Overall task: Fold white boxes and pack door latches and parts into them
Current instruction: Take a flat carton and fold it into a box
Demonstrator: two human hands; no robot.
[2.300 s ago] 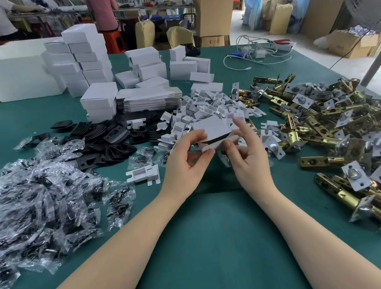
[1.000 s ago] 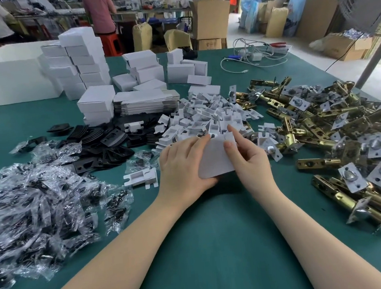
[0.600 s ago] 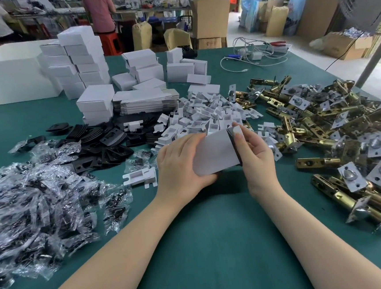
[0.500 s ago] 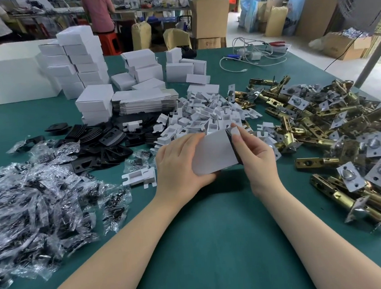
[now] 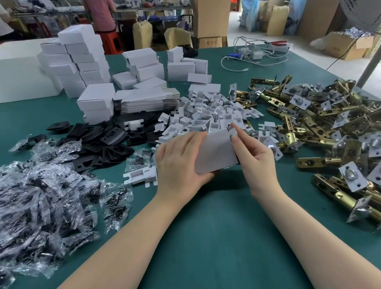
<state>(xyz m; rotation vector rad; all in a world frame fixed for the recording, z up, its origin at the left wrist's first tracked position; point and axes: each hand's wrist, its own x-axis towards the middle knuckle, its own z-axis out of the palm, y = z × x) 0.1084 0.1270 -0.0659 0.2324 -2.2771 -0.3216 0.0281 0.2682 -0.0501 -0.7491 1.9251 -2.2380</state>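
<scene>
Cluttered green table (image 5: 216,245), workshop behind

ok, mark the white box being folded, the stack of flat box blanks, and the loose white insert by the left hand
white box (image 5: 213,152), head view, on its front panel.
stack of flat box blanks (image 5: 145,100), head view, on its top sheet.
loose white insert (image 5: 140,175), head view, on its middle.

A green-covered counter (image 5: 212,246) carries stacked white boxes (image 5: 83,61), flat box blanks (image 5: 146,101), white card inserts (image 5: 207,115), black plates (image 5: 106,140), bagged parts (image 5: 33,204), brass door latches (image 5: 336,136) and white cables (image 5: 255,55).
</scene>
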